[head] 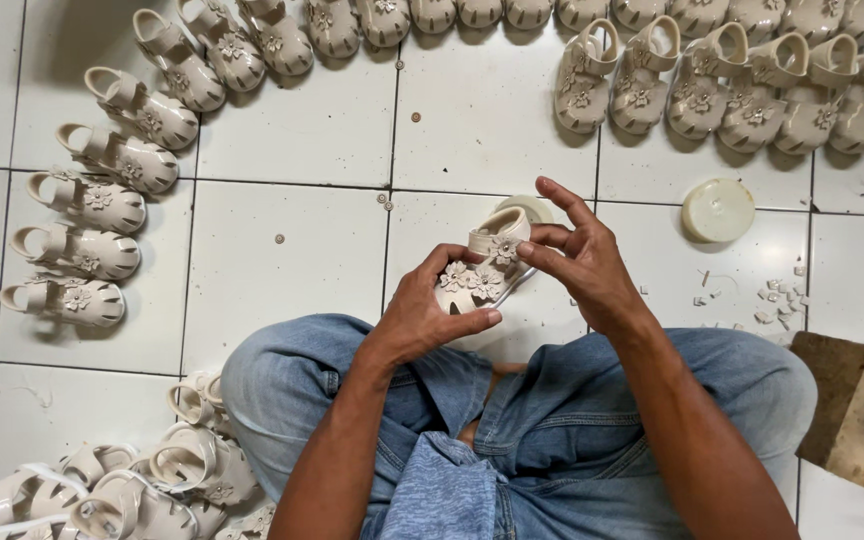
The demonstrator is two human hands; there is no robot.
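Both my hands clamped on one small cream plastic sandal with flower trims (482,268): left hand (422,315) grips toe, right hand (582,262) pinches strap flower.

Both forearms are reaching fwd from the lap, bare, converging at centre. L arm is coming up from bottom-left, wrist bending inward; left hand (422,315) is curling palm-in, fingers wrapped round w/ thumb lying flat along the lower edge, pointing right. R arm is running in from bottom-right, wrist slightly cocked; right hand (577,260) is sitting higher & a bit further out than the L. Its thumb & index are pinching together toward the L hand, middle finger arching up above them, other fingers half-curled behind. Hands are nearly touching at the fingertips. Legs in jeans are folding cross-legged beneath both arms.
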